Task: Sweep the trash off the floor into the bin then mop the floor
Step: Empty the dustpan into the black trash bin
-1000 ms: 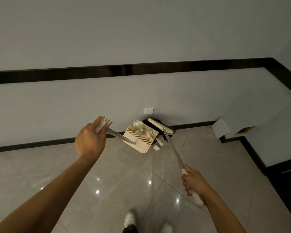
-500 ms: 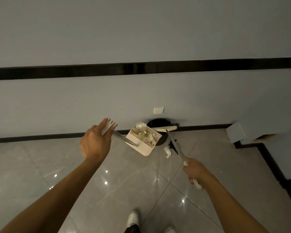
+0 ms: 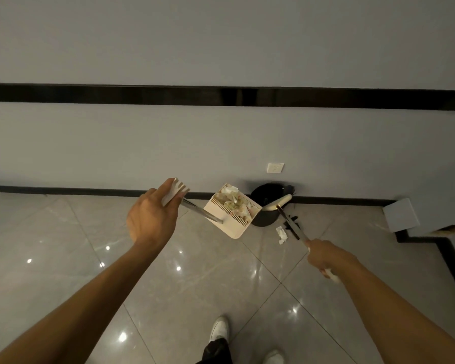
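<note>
My left hand [image 3: 151,215] grips the white top of the dustpan's metal handle. The cream dustpan [image 3: 230,219] hangs raised above the floor, loaded with crumpled paper trash [image 3: 233,200], its far edge next to the black bin [image 3: 267,203] by the wall. My right hand [image 3: 323,256] holds the broom handle [image 3: 290,224]; the cream broom head [image 3: 276,202] lies over the bin's rim. One white scrap of paper [image 3: 282,234] lies on the tiles just in front of the bin.
A grey wall with a black skirting runs behind the bin, with a white socket [image 3: 275,168] above it. A white box [image 3: 401,215] stands at a stepped wall corner on the right. Glossy floor tiles [image 3: 195,279] stretch to my white shoes [image 3: 220,328].
The view has swung left, so bin and dustpan sit further right in frame. The dustpan stays raised beside the bin, and the broom head has moved up over the bin's rim.
</note>
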{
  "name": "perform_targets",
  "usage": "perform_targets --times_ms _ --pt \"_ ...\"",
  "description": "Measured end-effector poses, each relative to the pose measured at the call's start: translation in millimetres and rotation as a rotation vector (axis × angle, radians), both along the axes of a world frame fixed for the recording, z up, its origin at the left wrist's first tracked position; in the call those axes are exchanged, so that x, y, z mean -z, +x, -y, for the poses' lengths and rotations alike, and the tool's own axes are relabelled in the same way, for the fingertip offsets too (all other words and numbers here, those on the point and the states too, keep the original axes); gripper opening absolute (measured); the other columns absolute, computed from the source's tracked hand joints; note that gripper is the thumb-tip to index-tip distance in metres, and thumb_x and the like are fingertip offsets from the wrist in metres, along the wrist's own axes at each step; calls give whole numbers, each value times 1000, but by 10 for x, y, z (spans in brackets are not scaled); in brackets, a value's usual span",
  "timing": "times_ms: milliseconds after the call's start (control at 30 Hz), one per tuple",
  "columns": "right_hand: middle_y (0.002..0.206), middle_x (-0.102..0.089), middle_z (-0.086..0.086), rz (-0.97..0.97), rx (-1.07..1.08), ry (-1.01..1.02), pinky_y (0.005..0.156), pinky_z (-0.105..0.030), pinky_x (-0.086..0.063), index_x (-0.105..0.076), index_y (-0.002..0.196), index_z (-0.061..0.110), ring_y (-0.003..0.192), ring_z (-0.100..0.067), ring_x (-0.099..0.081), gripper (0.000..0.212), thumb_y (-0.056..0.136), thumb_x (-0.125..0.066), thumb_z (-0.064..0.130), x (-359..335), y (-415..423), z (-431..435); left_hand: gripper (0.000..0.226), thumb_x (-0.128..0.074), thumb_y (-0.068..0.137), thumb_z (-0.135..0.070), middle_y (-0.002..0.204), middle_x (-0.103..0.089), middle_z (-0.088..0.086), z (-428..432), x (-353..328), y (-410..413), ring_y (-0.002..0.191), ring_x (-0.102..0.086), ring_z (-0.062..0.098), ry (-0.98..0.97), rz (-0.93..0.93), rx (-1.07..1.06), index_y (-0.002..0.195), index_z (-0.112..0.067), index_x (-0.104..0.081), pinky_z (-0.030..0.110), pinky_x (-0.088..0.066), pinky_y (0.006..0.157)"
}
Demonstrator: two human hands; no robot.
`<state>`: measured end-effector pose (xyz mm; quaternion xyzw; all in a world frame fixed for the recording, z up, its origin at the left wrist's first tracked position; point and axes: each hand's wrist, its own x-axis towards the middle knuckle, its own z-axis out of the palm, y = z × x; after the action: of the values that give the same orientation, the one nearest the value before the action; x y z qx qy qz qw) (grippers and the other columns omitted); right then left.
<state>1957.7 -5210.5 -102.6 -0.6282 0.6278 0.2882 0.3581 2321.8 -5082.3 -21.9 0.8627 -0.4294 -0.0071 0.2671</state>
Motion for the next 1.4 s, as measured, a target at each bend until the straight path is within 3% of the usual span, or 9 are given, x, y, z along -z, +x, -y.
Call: perform_targets --times_ms 333,467,633,767,900,1000,1133,1267,1400 --pt "107 -64 -12 -103 -171 75 57 -27 -56 -22 160 19 73 -20 -68 63 101 -42 9 -47 0 -400 44 -50 99 -62 83 -61 -2 -166 -32 304 76 -59 20 3 25 88 133 -36 -61 35 -51 62" --pt "118 -60 -13 -93 -208 115 52 -23 -52 -11 163 25 66 -14 -59 71 101 -42 7 -194 -40 -730 43 -50 99 -63 81 -60 -3 -327 -55 320 74 -59 21 -7 30 109 131 -38 -61 39 -53 62" --pt "134 -54 -12 -68 -235 112 56 -20 -50 -13 163 25 82 -14 -62 70 102 -46 13 -293 -246 -1274 43 -52 99 -61 79 -60 -2 -645 -59 247 73 -59 21 -31 25 137 132 -36 -61 39 -55 61" --pt "147 -47 -15 -39 -220 116 51 -19 -50 -12 163 26 68 -12 -59 70 102 -43 9 -333 -467 -1769 46 -53 99 -60 82 -62 -1 -1018 -69 91 76 -58 20 -43 36 134 135 -32 -61 35 -49 61" --pt "116 -59 -8 96 -55 43 45 -17 -45 -22 161 27 61 -9 -53 65 102 -42 10 -432 -747 -2213 51 -51 98 -62 87 -63 1 -1391 -137 -59 79 -59 21 -42 42 148 137 -31 -61 37 -51 64" --pt "110 -65 -17 243 165 18 44 -25 -47 -33 158 30 52 -13 -52 62 100 -44 8 -435 -933 -2510 54 -49 97 -65 89 -63 1 -1614 -159 -116 81 -60 22 -21 43 143 139 -31 -59 38 -53 65" --pt "106 -64 -17 371 398 -69 44 -27 -44 -36 157 25 49 -15 -51 62 100 -49 6 -392 -1085 -2935 56 -47 97 -66 91 -64 1 -1878 -157 -176 82 -61 23 -19 45 141 139 -31 -59 38 -52 64" --pt "78 -56 -13 507 669 -97 41 -25 -37 -43 153 19 46 -15 -44 57 99 -50 0 -409 -1150 -3259 56 -48 97 -64 91 -63 0 -1964 -194 -186 81 -59 23 -41 40 155 140 -31 -59 39 -51 64" --pt "68 -51 -11 589 894 -128 40 -22 -34 -35 157 19 44 -14 -41 63 99 -53 1 -374 -1144 -3488 55 -48 98 -64 88 -60 0 -1885 -233 -204 81 -58 24 -42 28 178 139 -31 -59 43 -55 67"
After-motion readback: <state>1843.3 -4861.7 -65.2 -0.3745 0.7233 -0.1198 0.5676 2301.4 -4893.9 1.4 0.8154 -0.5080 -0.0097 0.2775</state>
